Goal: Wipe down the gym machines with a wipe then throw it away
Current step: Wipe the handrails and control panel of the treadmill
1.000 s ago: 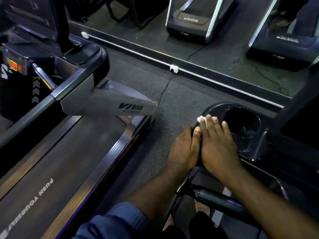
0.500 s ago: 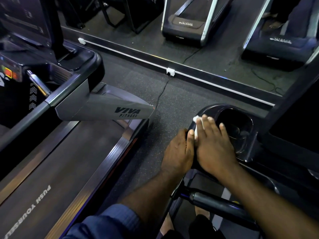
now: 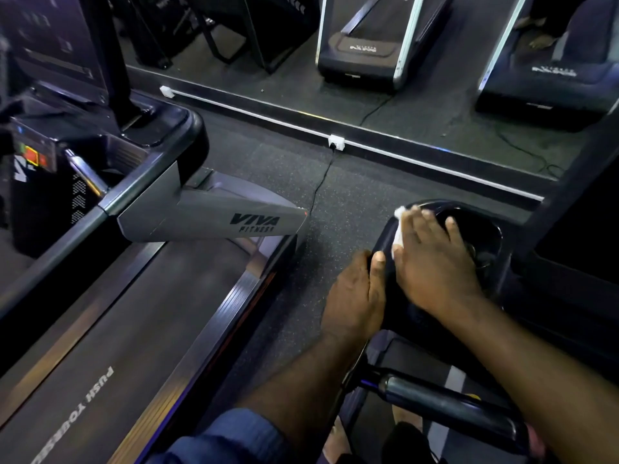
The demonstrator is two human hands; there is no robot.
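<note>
A white wipe (image 3: 399,229) lies flat on the black console corner (image 3: 382,239) of the treadmill in front of me, beside its round cup holder (image 3: 475,239). My right hand (image 3: 435,259) presses the wipe down with straight fingers; only the wipe's left edge shows from under them. Just to its left, my left hand (image 3: 356,293) rests on the console's outer edge, with its fingers wrapped over the side and the thumb on top.
A second treadmill (image 3: 207,222) marked VIVA FITNESS stands to the left with its belt (image 3: 110,329) alongside. Speckled rubber floor (image 3: 335,195) and a power cord run between the machines. A mirror ahead reflects more treadmills. A black handlebar (image 3: 435,396) crosses below my arms.
My right hand has slid the wipe forward along the console toward the cup holder's rim. My left hand stays on the console edge.
</note>
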